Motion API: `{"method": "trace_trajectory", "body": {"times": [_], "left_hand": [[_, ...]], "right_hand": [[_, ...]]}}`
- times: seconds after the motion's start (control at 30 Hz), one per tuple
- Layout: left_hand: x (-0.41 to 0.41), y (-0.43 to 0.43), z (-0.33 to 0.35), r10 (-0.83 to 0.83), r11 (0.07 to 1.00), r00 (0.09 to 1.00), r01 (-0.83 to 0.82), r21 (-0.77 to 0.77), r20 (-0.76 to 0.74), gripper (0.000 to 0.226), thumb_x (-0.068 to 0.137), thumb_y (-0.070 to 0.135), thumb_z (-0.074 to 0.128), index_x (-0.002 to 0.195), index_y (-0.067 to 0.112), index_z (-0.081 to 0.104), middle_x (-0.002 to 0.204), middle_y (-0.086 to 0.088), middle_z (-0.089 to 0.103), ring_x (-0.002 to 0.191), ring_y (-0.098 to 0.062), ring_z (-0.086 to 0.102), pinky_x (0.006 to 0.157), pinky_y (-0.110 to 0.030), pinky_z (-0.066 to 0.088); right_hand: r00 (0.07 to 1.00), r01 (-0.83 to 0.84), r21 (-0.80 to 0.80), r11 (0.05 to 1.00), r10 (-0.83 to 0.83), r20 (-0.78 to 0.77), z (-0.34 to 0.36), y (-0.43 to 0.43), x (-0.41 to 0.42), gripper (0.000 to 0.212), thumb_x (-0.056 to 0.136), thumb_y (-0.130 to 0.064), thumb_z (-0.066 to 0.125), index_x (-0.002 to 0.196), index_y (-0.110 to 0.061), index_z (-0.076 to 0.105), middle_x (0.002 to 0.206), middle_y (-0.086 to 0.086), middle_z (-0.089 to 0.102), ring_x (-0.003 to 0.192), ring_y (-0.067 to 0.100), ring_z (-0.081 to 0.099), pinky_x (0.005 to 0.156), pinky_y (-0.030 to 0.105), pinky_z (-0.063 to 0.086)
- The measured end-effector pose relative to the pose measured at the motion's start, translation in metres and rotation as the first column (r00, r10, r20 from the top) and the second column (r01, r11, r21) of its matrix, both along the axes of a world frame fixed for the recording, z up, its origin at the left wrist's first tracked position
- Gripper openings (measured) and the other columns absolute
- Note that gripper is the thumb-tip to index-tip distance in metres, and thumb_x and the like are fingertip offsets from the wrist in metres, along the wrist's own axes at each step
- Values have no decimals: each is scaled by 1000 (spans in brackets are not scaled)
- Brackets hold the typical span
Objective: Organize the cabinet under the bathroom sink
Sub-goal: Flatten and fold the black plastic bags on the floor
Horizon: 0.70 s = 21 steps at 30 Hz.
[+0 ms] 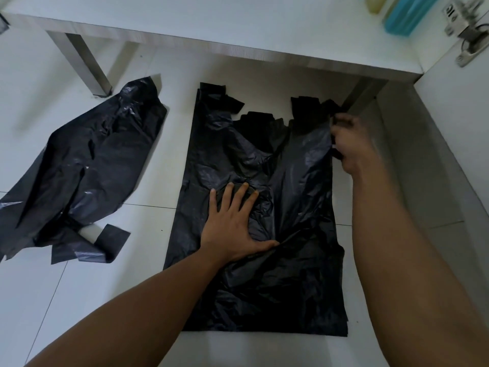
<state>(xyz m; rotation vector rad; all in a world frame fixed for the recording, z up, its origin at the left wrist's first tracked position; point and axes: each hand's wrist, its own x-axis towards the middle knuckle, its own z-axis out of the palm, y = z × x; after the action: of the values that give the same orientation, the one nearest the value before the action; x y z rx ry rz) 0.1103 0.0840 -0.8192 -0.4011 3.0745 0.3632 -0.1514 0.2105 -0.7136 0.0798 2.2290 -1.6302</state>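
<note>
A stack of black plastic bags (pixel 291 287) lies flat on the white tiled floor, handles pointing toward the cabinet. My left hand (pixel 232 223) presses flat on the middle of the stack, fingers spread. My right hand (pixel 349 141), blurred by motion, pinches the stack's upper right edge near a handle. A second crumpled black bag (pixel 87 170) lies apart on the floor to the left.
The white cabinet base (pixel 238 25) runs across the top on metal legs (pixel 87 64). A teal container (pixel 407 14) stands inside at the top right, next to a metal door hinge (pixel 465 30). The open cabinet door (pixel 449 133) stands along the right.
</note>
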Motion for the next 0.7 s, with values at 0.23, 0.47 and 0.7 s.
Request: {"method": "trace_trajectory", "body": {"times": [0.23, 0.47, 0.7], "left_hand": [[0, 0, -1, 5, 1000, 1000, -5, 4, 6, 123, 62, 105, 24, 160, 32, 14, 168, 2, 9, 155, -29, -4, 120, -62, -5], [0, 0, -2, 8, 1000, 1000, -8, 10, -7, 123, 64, 105, 23, 160, 30, 12, 168, 2, 8, 155, -28, -4, 120, -62, -5], [2, 1, -3, 18, 1000, 1000, -18, 17, -23, 123, 65, 104, 24, 160, 26, 18, 168, 2, 11, 155, -28, 0, 120, -62, -3]], "right_hand": [[973, 148, -115, 982, -124, 192, -9, -10, 11, 49, 98, -51, 45, 134, -17, 51, 108, 2, 65, 100, 20, 63, 80, 31, 53], [791, 234, 128, 964, -112, -602, -6, -4, 61, 38, 95, -30, 59, 131, -21, 55, 124, -1, 60, 111, 10, 55, 91, 19, 45], [839, -193, 802, 565, 519, -164, -80, 3, 134, 53, 98, -60, 34, 138, -29, 48, 147, 2, 37, 136, 28, 28, 106, 59, 21]]}}
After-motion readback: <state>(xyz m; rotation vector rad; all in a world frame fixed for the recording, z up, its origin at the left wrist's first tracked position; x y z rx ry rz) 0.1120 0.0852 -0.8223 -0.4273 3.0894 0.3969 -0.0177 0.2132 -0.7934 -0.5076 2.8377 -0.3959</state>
